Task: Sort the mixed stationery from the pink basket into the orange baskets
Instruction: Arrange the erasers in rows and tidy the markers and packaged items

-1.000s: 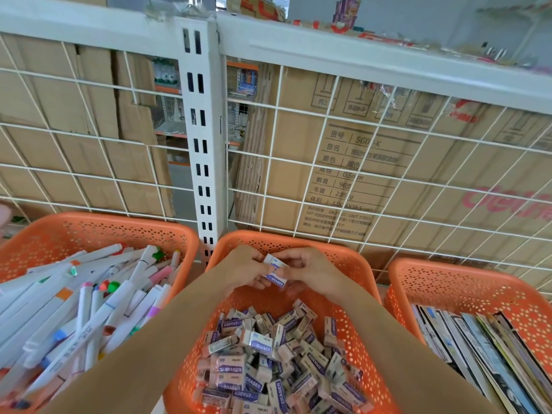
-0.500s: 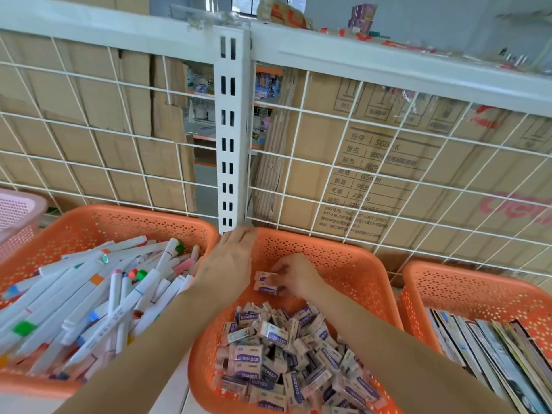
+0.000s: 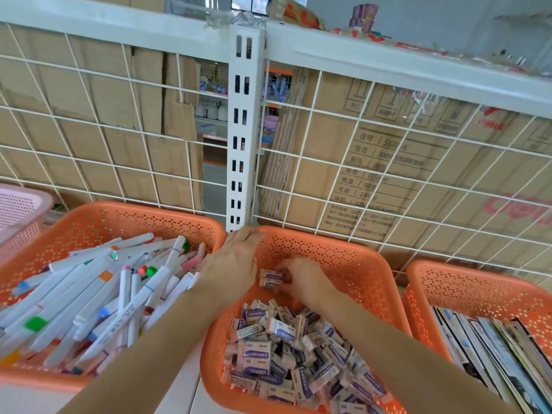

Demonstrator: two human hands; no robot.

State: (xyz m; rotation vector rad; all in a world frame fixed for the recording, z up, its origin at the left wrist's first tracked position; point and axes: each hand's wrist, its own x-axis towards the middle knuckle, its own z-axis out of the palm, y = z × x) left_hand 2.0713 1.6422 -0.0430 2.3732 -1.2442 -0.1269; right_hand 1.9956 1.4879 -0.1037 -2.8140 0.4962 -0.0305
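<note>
Erasers are the stationery in hand: two held erasers point(image 3: 270, 277), small blocks in white-and-purple sleeves stacked one on the other, are pinched by the curled fingers of the right hand point(image 3: 301, 279), low over the far, bare part of the middle orange basket point(image 3: 343, 249). Nearer the person, that same basket holds an eraser heap point(image 3: 283, 354) of the same kind, too many to count. The left hand point(image 3: 236, 264) is just beside the right one, its fingers straight and close together, grasping nothing. Its fingertips point(image 3: 249, 234) lie over the basket's far left corner, and whether they press on the rim cannot be told. Three orange baskets stand in a row on the white shelf point(image 3: 185, 395). The left orange basket point(image 3: 134, 210) is piled with white markers point(image 3: 119, 294) with coloured caps, lying crosswise and too many to count. The right orange basket point(image 3: 478, 273) holds flat booklets point(image 3: 493, 354) set on edge, partly cut off by the frame. One pink basket point(image 3: 21, 204) shows at the far left edge, beside the marker basket, its contents out of view. Behind the baskets runs a white wire grid point(image 3: 328, 174) with one slotted white post point(image 3: 242, 130) at its middle, and brown cardboard boxes point(image 3: 403, 162) stand behind the grid.
</note>
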